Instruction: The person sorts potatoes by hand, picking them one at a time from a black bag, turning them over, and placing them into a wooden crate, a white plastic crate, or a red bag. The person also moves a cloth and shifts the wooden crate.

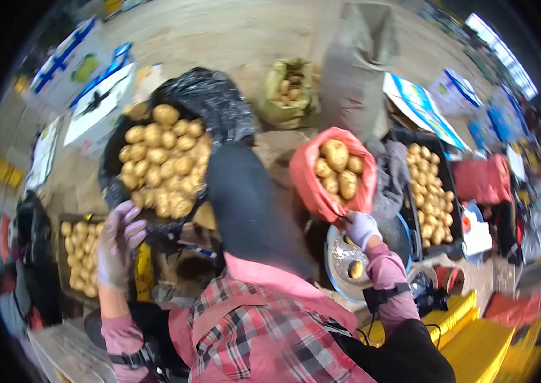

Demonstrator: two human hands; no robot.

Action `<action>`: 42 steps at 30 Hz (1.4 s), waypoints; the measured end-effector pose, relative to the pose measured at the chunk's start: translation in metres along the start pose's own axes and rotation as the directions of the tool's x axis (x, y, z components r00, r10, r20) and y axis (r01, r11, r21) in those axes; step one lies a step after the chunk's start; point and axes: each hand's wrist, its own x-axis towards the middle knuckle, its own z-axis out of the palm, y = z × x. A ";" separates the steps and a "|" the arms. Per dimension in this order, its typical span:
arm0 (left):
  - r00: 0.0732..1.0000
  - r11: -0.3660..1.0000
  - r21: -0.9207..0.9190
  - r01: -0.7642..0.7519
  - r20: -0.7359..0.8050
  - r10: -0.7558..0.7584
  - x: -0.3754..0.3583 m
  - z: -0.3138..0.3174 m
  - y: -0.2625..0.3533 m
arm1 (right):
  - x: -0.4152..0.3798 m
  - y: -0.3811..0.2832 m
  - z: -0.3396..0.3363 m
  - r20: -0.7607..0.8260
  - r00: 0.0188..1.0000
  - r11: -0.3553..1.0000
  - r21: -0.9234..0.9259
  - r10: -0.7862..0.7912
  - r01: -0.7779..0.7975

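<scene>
My left hand (119,239), in a pale purple glove, is raised beside the black-lined container of potatoes (162,163); its fingers are apart and nothing is in them. On the right, my right hand (361,228), also gloved, has its fingers closed at the near rim of a red bag (306,167) that holds several large potatoes (335,155). Just below that hand sits a blue-rimmed basin (340,258) with a potato (356,269) in it.
Crates of small potatoes stand at far left (81,255) and right (430,191). Beyond are a green sack (289,96), a tall grey sack (354,76) and white boxes (101,105). Yellow crates (474,345) lie at lower right.
</scene>
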 end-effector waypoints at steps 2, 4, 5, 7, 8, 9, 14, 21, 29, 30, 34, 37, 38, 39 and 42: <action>1.000 1.000 0.024 -0.017 -0.009 0.017 -0.004 -0.004 -0.002 | 0.013 -0.014 0.003 0.079 0.996 0.998 -0.046 -0.047 0.051; 0.999 1.000 -0.008 -0.027 -0.021 0.027 -0.009 -0.014 -0.006 | 0.019 -0.031 -0.014 0.186 0.982 0.994 -0.092 -0.039 0.057; 0.997 1.000 -0.007 0.027 -0.067 -0.027 -0.011 -0.021 -0.008 | 0.022 -0.030 -0.018 0.207 0.977 0.990 -0.124 -0.042 0.069; 0.991 0.997 -0.012 0.076 -0.106 -0.076 -0.007 -0.037 -0.022 | 0.035 -0.022 -0.021 0.237 0.971 0.983 -0.168 -0.034 0.075; 0.990 0.996 0.005 0.094 -0.108 -0.093 -0.007 -0.040 -0.025 | 0.047 -0.016 -0.031 0.230 0.965 0.986 -0.073 -0.127 0.147; 0.988 0.994 0.022 0.111 -0.106 -0.108 -0.007 -0.042 -0.029 | 0.059 -0.012 -0.038 0.214 0.953 0.976 0.024 -0.216 0.215; 0.994 0.997 -0.058 0.047 -0.098 -0.052 0.015 -0.061 -0.061 | 0.096 -0.221 -0.146 -0.367 0.805 0.644 0.482 -0.466 0.593; 0.950 0.973 -0.213 -0.086 -0.311 0.016 0.019 -0.056 -0.055 | 0.182 -0.468 -0.004 0.308 0.609 0.641 0.006 -0.731 0.767; 0.929 0.969 -0.238 -0.061 -0.368 -0.032 0.010 -0.085 -0.056 | 0.261 -0.517 0.155 0.579 0.698 0.499 -0.494 -0.422 0.712; 0.920 0.973 -0.225 -0.053 -0.389 -0.040 0.011 -0.090 -0.060 | 0.281 -0.510 0.172 0.584 0.709 0.521 -0.493 -0.395 0.696; 0.923 0.971 -0.219 -0.092 -0.385 0.001 0.014 -0.101 -0.067 | 0.291 -0.532 0.132 0.769 0.618 0.843 -0.215 -0.165 0.493; 0.941 0.974 -0.208 -0.092 -0.339 0.016 0.016 -0.096 -0.061 | 0.247 -0.517 0.075 0.790 0.372 0.815 0.564 -0.487 -0.131; 0.951 0.976 -0.200 -0.083 -0.310 0.017 0.016 -0.091 -0.059 | 0.239 -0.512 0.052 0.798 0.276 0.784 0.591 -0.535 -0.188; 0.961 0.975 -0.207 -0.080 -0.277 0.020 0.017 -0.088 -0.062 | 0.229 -0.503 0.026 0.788 0.192 0.747 0.616 -0.585 -0.249; 0.983 0.999 0.000 -0.044 -0.179 0.043 0.024 -0.075 -0.068 | 0.189 -0.461 -0.054 0.650 0.360 0.677 0.733 -0.670 -0.063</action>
